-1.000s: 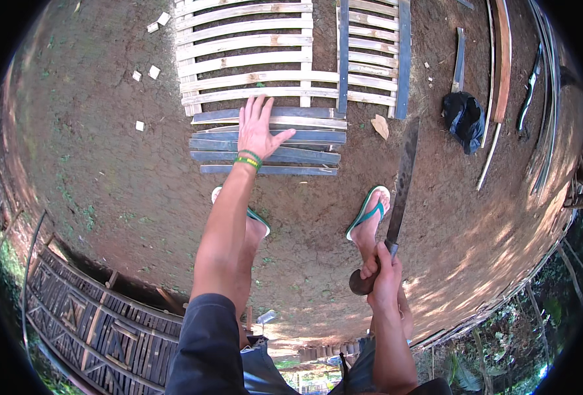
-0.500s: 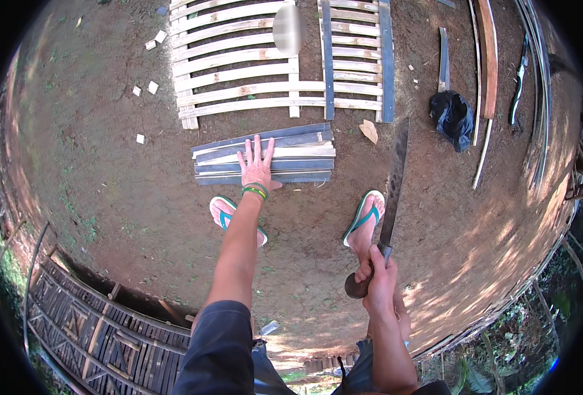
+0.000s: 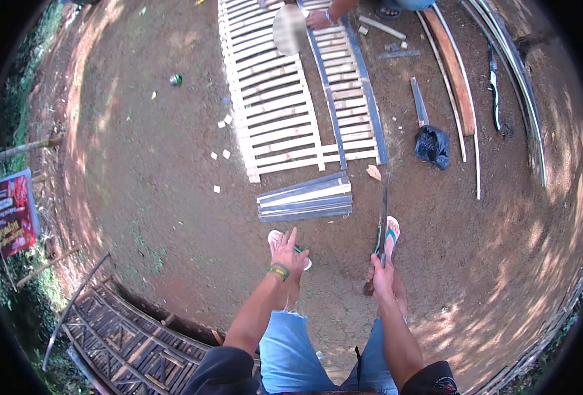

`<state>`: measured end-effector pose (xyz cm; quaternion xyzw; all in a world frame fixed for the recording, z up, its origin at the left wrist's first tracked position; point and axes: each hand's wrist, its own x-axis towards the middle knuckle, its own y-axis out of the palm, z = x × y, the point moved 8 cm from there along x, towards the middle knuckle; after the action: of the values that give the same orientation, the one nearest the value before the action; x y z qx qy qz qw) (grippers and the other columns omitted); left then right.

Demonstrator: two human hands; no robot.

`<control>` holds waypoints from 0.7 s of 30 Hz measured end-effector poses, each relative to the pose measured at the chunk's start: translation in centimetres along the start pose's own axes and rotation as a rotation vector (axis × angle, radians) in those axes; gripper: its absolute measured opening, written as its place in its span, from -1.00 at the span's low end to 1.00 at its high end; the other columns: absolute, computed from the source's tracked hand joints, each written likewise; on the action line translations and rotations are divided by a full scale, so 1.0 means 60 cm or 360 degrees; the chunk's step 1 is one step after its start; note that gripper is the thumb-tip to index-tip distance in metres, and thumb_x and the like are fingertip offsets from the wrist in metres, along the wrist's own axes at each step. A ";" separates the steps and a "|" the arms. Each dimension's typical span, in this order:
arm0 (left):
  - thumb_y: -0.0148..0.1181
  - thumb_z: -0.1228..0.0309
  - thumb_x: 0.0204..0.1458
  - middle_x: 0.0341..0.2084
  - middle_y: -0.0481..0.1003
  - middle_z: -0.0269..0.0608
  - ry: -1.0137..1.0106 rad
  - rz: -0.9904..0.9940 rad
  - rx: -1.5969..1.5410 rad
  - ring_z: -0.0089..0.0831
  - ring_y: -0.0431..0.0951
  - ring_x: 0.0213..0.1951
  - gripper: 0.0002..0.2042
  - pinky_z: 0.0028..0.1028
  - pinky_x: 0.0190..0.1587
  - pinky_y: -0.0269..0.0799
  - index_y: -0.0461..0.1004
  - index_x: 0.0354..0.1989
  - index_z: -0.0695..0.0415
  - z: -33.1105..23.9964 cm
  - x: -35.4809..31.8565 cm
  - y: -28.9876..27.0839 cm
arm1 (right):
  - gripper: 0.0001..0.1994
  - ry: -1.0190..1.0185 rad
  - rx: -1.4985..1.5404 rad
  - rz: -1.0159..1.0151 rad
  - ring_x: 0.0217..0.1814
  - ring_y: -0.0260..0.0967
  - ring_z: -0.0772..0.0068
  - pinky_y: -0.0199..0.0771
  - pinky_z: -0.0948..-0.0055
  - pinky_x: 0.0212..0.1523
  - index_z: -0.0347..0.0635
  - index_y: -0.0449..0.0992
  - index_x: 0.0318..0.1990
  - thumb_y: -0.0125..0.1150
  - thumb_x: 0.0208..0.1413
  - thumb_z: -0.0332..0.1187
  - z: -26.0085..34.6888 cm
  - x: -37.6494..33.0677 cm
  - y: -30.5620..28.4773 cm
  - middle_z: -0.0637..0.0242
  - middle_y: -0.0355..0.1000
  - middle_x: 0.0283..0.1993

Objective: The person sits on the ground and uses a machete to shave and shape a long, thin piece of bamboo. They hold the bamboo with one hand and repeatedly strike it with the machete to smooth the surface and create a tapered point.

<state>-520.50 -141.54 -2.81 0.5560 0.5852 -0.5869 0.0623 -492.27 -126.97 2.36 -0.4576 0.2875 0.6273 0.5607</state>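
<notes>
My left hand (image 3: 289, 253) hangs over my left sandal with its fingers apart, holding nothing. In front of it, on the ground, lies a stack of dark and pale wooden slats (image 3: 304, 199), apart from the hand. My right hand (image 3: 383, 279) is wrapped round the handle of a machete (image 3: 384, 214). The long dark blade points away from me, beside my right foot. Beyond the stack lies a pale slatted bamboo frame (image 3: 275, 108), with a narrower slatted frame (image 3: 347, 99) edged in dark strips on its right.
Another person's hand (image 3: 318, 20) rests at the narrow frame's far end. To the right lie a black plastic bag (image 3: 431, 146), a reddish board (image 3: 458, 72), a handsaw (image 3: 495, 89) and long thin strips (image 3: 518, 79). A bamboo platform (image 3: 130, 336) stands at the lower left.
My left hand has lifted off the slat stack and drawn back toward me. The machete stays in my right hand, now more upright. The view has shifted, showing the other person at the frames.
</notes>
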 end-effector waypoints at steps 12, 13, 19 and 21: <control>0.09 -0.21 0.02 0.17 0.39 0.16 -0.0876 0.0224 0.0005 0.00 0.36 0.24 -0.22 -0.21 0.28 0.26 0.33 0.27 0.18 0.140 -0.516 -0.153 | -0.70 -0.0063 0.0158 -0.0590 -0.77 0.15 0.53 0.18 0.44 -0.74 -0.11 0.32 -0.50 0.31 0.09 -0.21 -0.032 -0.320 -0.568 0.46 0.19 -0.71; 0.09 -0.21 0.02 0.17 0.40 0.14 -0.0897 0.0164 -0.0055 -0.01 0.37 0.24 -0.23 -0.21 0.28 0.27 0.35 0.25 0.17 0.128 -0.539 -0.150 | -0.70 -0.0021 0.0138 -0.0610 -0.77 0.17 0.50 0.19 0.43 -0.74 -0.14 0.33 -0.49 0.32 0.06 -0.22 -0.045 -0.330 -0.619 0.44 0.19 -0.71; 0.08 -0.16 0.05 0.03 0.53 -0.01 -0.0727 -0.0024 -0.0191 -0.07 0.48 0.13 -0.34 -0.20 0.19 0.36 0.48 0.13 0.16 -0.084 -0.559 -0.153 | -0.71 0.0739 0.0297 -0.0858 -0.71 0.29 0.27 0.24 0.28 -0.69 -0.28 0.42 -0.45 0.28 0.03 -0.22 -0.250 -0.449 -0.840 0.28 0.29 -0.67; 0.08 -0.13 0.06 -0.05 0.58 -0.04 -0.0599 0.0019 -0.0320 -0.09 0.53 0.07 -0.37 -0.19 0.13 0.40 0.51 0.09 0.17 -0.191 -0.529 -0.148 | -0.70 0.0908 0.0428 -0.0850 -0.71 0.29 0.24 0.26 0.26 -0.67 -0.28 0.42 -0.45 0.29 0.02 -0.20 -0.361 -0.470 -0.882 0.27 0.30 -0.67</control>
<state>-508.40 -148.51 29.18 0.4309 0.6156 -0.6187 0.2292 -436.98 -147.43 26.68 -0.5944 0.3820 0.2645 0.6563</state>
